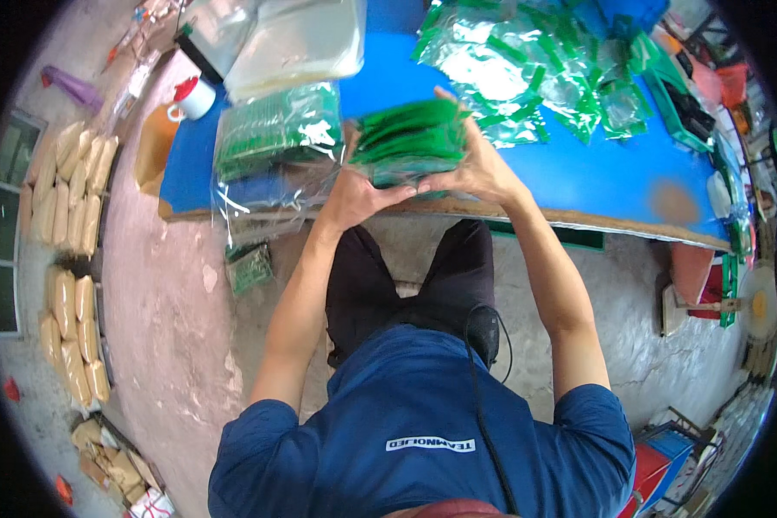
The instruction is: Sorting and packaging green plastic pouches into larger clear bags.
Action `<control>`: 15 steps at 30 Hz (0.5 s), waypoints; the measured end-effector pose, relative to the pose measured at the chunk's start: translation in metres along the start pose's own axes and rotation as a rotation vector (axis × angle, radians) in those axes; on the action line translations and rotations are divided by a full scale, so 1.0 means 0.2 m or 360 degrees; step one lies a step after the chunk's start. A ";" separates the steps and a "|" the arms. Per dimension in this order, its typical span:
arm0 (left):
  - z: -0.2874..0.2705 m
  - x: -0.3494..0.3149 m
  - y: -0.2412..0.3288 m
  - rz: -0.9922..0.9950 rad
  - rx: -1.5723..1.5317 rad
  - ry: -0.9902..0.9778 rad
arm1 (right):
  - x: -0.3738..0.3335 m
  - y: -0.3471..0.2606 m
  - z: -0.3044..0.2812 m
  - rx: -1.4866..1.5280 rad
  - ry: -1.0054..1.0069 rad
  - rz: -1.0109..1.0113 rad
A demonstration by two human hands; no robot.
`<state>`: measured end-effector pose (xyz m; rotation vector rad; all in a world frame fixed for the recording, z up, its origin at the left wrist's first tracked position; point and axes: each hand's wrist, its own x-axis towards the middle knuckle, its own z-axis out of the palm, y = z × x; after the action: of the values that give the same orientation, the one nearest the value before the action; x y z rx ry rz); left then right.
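"Green packet stack point(408, 138): where is it?"
"Between 2 hands: left hand point(354, 194) and right hand point(485, 168) grasp its opposite sides, over the blue table point(596, 181)."
"Containers nearby?"
"1 clear bag point(272, 197), just left, with green packets point(276, 129) inside; 1 white mug point(198, 102) with something red point(186, 87) in it."
"Packets held?"
"Too blurred to count."

Objects around the workplace

At the left edge of the blue table point(609, 186) there is a white mug point(198, 102) with red top. Farther left, tan packages point(65, 298) lie in two groups near a window point(0, 224). On the far right is a round, fan-like object point(758, 304).
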<state>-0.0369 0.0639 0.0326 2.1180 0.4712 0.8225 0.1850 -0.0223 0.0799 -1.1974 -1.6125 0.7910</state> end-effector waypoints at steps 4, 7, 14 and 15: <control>0.13 0.08 -0.10 -0.0171 -0.0335 0.0045 | -0.08 0.37 0.04 -0.0392 0.0011 0.0078; 0.14 0.10 -0.12 -0.0101 -0.0801 0.0171 | -0.07 0.32 0.11 -0.0184 0.0222 0.0108; 0.16 0.10 -0.02 -0.0056 -0.0712 0.0316 | -0.07 0.25 0.11 -0.0313 0.0164 0.0107; 0.17 0.10 -0.05 -0.0065 -0.0714 0.0323 | -0.07 0.27 0.11 -0.0310 0.0155 0.0112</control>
<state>-0.0005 0.0638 0.0162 1.6176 0.3897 1.0189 0.1830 -0.0171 0.0207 -1.4157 -1.6023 0.6198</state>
